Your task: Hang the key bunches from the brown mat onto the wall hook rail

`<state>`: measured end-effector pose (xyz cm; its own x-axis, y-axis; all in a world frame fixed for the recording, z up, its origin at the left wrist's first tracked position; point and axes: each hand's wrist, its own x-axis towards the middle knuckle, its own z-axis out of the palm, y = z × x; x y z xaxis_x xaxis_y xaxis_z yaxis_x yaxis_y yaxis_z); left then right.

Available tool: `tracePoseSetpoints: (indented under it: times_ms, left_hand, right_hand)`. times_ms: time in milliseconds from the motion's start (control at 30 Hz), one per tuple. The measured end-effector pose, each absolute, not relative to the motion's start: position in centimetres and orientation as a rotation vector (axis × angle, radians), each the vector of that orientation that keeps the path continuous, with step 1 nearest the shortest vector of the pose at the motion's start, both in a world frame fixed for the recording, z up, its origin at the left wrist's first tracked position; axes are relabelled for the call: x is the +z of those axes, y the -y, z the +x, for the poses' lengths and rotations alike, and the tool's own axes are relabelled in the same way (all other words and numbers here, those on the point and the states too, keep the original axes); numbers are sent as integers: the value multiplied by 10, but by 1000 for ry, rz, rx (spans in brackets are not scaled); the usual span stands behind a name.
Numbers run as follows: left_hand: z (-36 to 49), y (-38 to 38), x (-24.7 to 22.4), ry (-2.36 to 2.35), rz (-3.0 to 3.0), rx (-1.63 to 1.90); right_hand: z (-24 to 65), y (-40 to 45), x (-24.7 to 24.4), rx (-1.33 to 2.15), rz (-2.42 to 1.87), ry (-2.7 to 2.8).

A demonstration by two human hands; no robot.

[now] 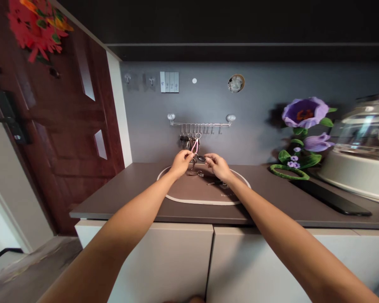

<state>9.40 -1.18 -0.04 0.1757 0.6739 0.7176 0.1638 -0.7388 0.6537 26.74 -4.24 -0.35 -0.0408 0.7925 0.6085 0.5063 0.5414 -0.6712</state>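
Above the mat, my left hand (181, 163) pinches the lower end of a pink strap (194, 146) with a metal ring at its top. My right hand (219, 166) is closed on the edge of a small black key fob (201, 158), close beside the left fingertips. Whether the fob and strap are joined is hard to make out. A key (193, 164) dangles just below the left fingers. Behind the hands, several dark keys (185, 139) hang from a rail of hooks (202, 124). On the brown mat (183, 193) lie a keyring (200, 173) and another key (213, 183).
Purple flowers (305, 112) with a green base stand to the right. A black phone (334, 200) lies beside a white appliance (359, 172) with a clear cover. At the left is a dark red door (66, 147); a dark shelf (239, 25) overhangs the counter (120, 185).
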Motion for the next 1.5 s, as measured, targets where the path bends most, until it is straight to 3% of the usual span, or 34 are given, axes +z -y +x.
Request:
tracePoseSetpoints:
  times_ms: [367, 1000, 1500]
  left_hand:
    - [96, 10, 3, -357, 1354, 1363]
    - [92, 12, 8, -251, 1053, 1339]
    - [92, 12, 7, -347, 1004, 1325]
  right_hand:
    - [262, 41, -9, 526, -1080, 1783]
    - [260, 43, -9, -152, -1545, 2033]
    - [255, 50, -6, -17, -1663, 1976]
